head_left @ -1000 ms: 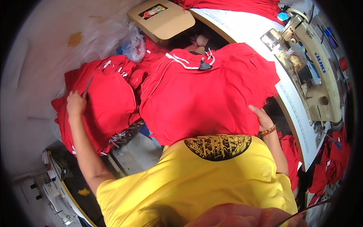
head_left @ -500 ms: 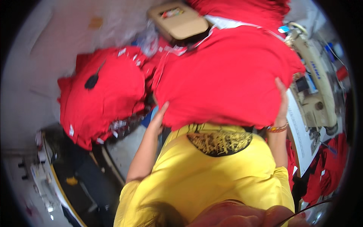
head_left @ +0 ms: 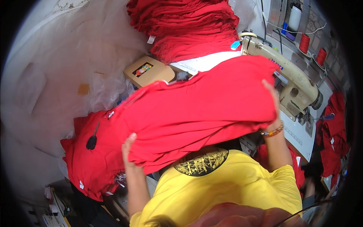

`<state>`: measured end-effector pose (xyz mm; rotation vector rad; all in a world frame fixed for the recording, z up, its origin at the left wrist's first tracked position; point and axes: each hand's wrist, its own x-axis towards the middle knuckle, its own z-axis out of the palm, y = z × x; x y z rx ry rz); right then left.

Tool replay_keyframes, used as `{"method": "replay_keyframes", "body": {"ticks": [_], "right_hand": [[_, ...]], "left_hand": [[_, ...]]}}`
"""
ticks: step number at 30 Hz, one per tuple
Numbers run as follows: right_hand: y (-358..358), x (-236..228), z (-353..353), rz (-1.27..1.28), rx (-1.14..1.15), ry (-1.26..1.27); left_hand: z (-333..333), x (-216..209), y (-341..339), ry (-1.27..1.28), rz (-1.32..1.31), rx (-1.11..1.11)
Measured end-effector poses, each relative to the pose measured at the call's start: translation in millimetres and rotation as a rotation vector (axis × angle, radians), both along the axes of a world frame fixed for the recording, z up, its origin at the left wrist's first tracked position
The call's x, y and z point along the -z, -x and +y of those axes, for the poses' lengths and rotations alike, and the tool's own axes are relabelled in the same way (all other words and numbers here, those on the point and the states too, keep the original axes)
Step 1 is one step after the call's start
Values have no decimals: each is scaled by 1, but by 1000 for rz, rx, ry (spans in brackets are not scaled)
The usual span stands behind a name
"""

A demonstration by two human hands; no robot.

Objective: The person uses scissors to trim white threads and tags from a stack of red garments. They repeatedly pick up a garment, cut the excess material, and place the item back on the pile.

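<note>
Between my hands a wide bundle of red knit garments is lifted in front of my yellow shirt. Several soft layers fold along its near edge. My left hand grips the bundle's left end, thumb on top and the other fingers mostly tucked under the cloth. At the right end, my right hand clasps the cloth along its side, a beaded bracelet on the wrist. The bundle's left end hangs over a pile of red garments with white tags, on which lies a small black tool.
A cream sewing machine stands on a white table at right, close to my right hand. Behind are a tall stack of red garments and a tan box. Red thread cones sit at the far right; more red cloth hangs below.
The red bundle has swung left and now slants down toward the left pile, both hands still on it. My view has shifted, showing more of the back stack and thread cones.
</note>
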<state>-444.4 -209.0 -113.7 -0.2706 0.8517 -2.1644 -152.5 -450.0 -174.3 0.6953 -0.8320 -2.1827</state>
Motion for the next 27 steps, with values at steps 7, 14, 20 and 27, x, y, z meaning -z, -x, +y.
{"method": "replay_keyframes", "body": {"ticks": [7,14,20,27], "right_hand": [[103,-128,-59,458,112,-1],[288,-231,-176,797,447,-145],[393,-245,-250,952,682,-284],[449,-237,-279,1115,1002,-494]], "left_hand": [[-92,-193,55,650,36,-4],[-237,-323,266,832,158,104],[-330,-330,400,774,109,163],[-383,-246,464,802,-156,297]]}}
